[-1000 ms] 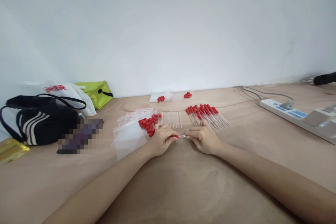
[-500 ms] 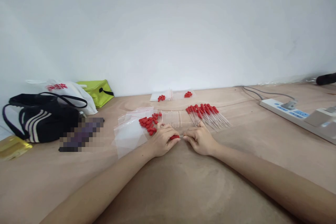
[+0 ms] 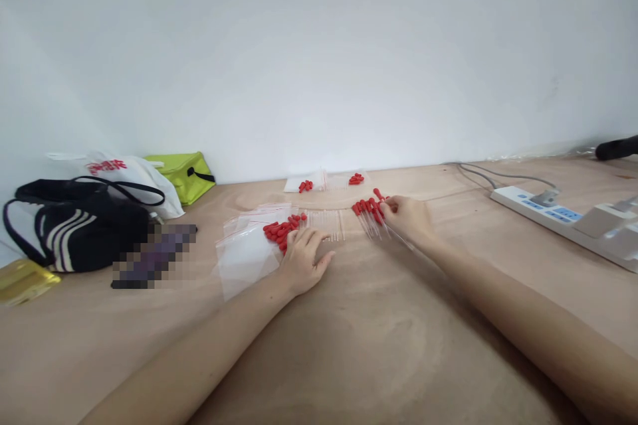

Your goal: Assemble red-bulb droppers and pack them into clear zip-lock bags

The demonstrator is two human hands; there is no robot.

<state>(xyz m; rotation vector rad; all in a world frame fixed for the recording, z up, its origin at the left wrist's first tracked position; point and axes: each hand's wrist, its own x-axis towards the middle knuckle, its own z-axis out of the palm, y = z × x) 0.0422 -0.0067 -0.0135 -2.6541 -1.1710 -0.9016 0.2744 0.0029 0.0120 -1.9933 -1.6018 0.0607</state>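
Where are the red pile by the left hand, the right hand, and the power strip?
Red pile (image 3: 280, 232), head view: its middle.
Right hand (image 3: 409, 216), head view: its back.
Power strip (image 3: 560, 216), head view: its socket face.

Black fabric bag with white stripes (image 3: 117, 232); behind it, a red-lettered white plastic bag (image 3: 162, 187); before it, a translucent yellow packet (image 3: 24, 282); well right of it, a long white power strip (image 3: 541, 206)

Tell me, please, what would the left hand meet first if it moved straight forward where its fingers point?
The left hand would probably meet the row of clear tubes first, just ahead of it; the red bulbs lie close too, and exact depth is unclear.
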